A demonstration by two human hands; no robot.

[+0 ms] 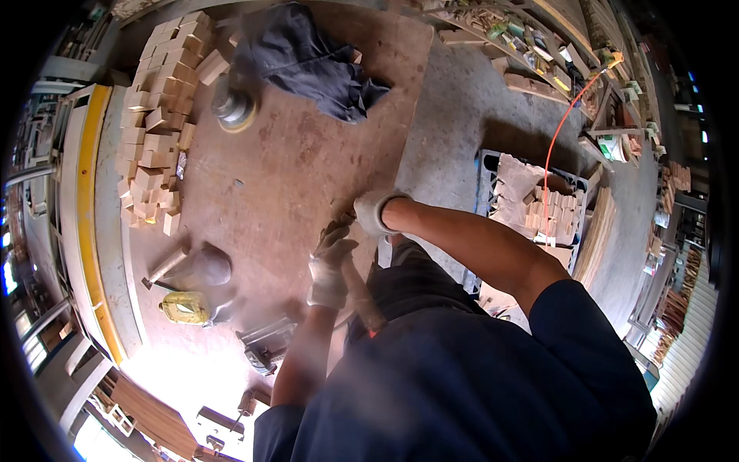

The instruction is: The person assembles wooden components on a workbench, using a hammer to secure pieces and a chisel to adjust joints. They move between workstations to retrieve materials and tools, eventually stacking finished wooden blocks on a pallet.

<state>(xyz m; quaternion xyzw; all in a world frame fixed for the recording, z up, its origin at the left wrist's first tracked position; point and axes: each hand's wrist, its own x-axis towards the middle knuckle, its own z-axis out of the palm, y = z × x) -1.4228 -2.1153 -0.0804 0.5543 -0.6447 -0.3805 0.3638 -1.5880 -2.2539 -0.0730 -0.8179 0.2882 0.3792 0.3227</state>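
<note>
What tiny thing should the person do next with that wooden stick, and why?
Maybe bring the right hand onto the stick's far end for a steadier hold. The left hand seems to grip the wooden stick, its near end is in front of the dark clothing, and the right hand is close by, though what it touches is hidden.

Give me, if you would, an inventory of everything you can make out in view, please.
Wood blocks: many, tan, stacked upper left
Cloth: one, dark, top centre
Round object: one, grey, below-left of cloth
Hammer: one, brown handle, left
Container: one, yellow, below hammer
Hose or cord: one, orange, upper right
Wood pieces: many, tan, right
Rim clutter: uncountable
Wooden handle: one, brown, centre
Shirt: one, dark blue, bottom
Left hand: one, whitish glove, by the handle
Right hand: one, whitish glove, above-right
</note>
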